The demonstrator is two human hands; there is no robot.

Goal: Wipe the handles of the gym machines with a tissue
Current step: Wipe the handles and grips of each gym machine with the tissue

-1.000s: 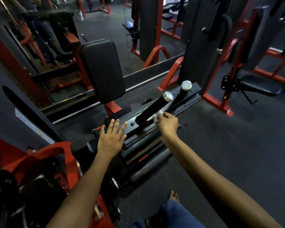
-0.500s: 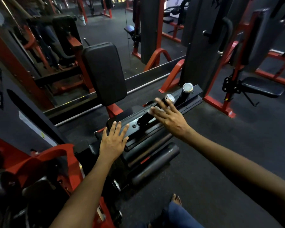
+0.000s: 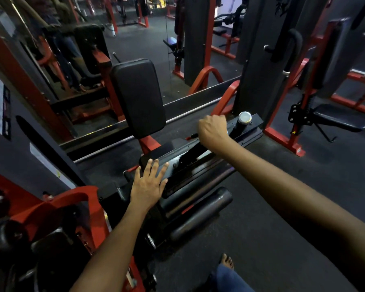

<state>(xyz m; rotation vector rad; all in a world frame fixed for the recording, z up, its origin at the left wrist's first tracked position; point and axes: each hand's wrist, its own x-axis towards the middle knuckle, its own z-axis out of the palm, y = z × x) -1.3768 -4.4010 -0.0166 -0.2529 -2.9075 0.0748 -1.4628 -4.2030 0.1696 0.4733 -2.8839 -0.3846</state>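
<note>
Since half a second ago the right hand (image 3: 214,131) has gone from open, spread fingers over the near handle (image 3: 193,153) to a closed fist around its upper end, covering the cap. The tissue is hidden; whether it sits inside that fist cannot be told. The far handle (image 3: 243,121), chrome cap showing, stands just beside the fist. The left hand (image 3: 149,184) rests flat, fingers straight, on the machine's black frame (image 3: 200,180) near the seat pad (image 3: 138,98). A bare foot (image 3: 227,262) shows on the floor.
</note>
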